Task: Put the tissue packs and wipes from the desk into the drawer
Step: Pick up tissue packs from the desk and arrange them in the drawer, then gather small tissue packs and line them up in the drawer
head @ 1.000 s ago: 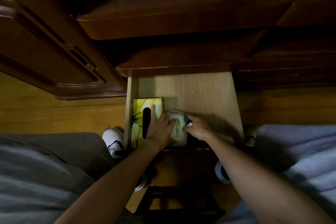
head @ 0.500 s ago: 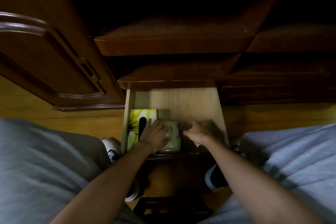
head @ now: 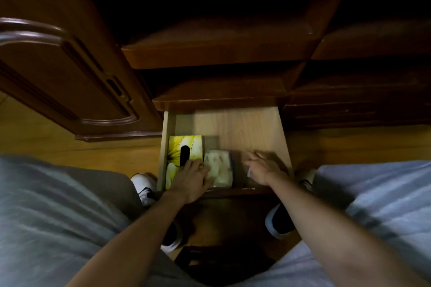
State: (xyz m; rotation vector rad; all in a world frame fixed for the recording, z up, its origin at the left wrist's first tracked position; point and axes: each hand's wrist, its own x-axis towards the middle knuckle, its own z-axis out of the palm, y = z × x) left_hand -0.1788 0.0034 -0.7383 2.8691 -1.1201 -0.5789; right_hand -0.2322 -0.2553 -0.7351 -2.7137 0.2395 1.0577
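The light wooden drawer stands pulled out below the dark desk. Inside at the left lies a yellow flower-printed tissue box with a dark slot. Right beside it lies a pale soft pack with a blue edge. My left hand rests flat over the near end of the box and the pack's left edge. To the pack's right, apart from it, my right hand hovers blurred in the drawer with fingers spread. A small white bit shows at its thumb side; what it is I cannot tell.
An open dark cabinet door juts out at the left. Higher drawer fronts overhang the drawer's back. My grey-clad knees fill both lower corners, my shoes stand on the wooden floor, and a dark stool sits below.
My right hand has let go of the pale pack and moved right, off it. My left hand stays on the box and pack. The view has pulled back and up.
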